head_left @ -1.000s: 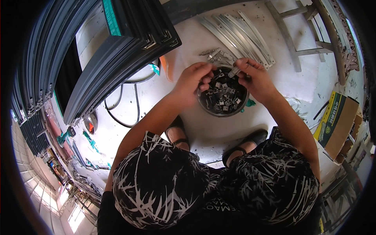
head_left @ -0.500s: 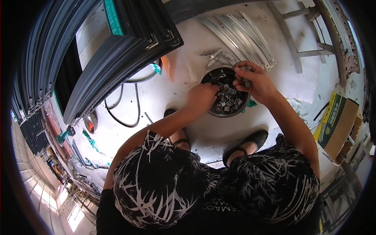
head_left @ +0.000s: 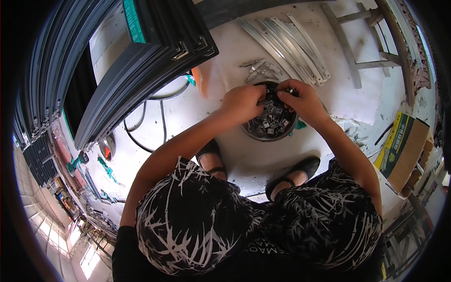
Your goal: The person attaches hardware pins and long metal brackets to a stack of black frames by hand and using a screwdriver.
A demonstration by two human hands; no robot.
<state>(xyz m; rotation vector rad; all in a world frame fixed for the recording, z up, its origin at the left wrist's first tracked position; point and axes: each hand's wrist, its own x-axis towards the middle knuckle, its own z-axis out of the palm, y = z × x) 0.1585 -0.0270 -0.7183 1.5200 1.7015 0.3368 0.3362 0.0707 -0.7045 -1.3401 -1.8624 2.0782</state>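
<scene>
A round dark metal bowl (head_left: 268, 139) stands on the floor in front of my feet, filled with small silvery metal clips (head_left: 273, 123). Over its left rim, my left hand (head_left: 242, 104) has thumb and fingers drawn together; whatever lies between them is hidden. My right hand (head_left: 304, 100) is over the far right rim, its curled fingers closed on small metal pieces (head_left: 291, 91) that show between them. The fingertips of both hands are a short gap apart above the clips.
Beyond the bowl lie several longer metal fittings (head_left: 261, 70) and flat silvery strips (head_left: 286, 47). A stack of dark frames (head_left: 155, 61) rises at left, near a black cable loop (head_left: 164, 124). At right are a cardboard box (head_left: 405, 148) and a wooden frame (head_left: 347, 44).
My left hand has pulled up and back from the clips toward the bowl's far left rim. My right hand has shifted slightly down and left, closer over the bowl.
</scene>
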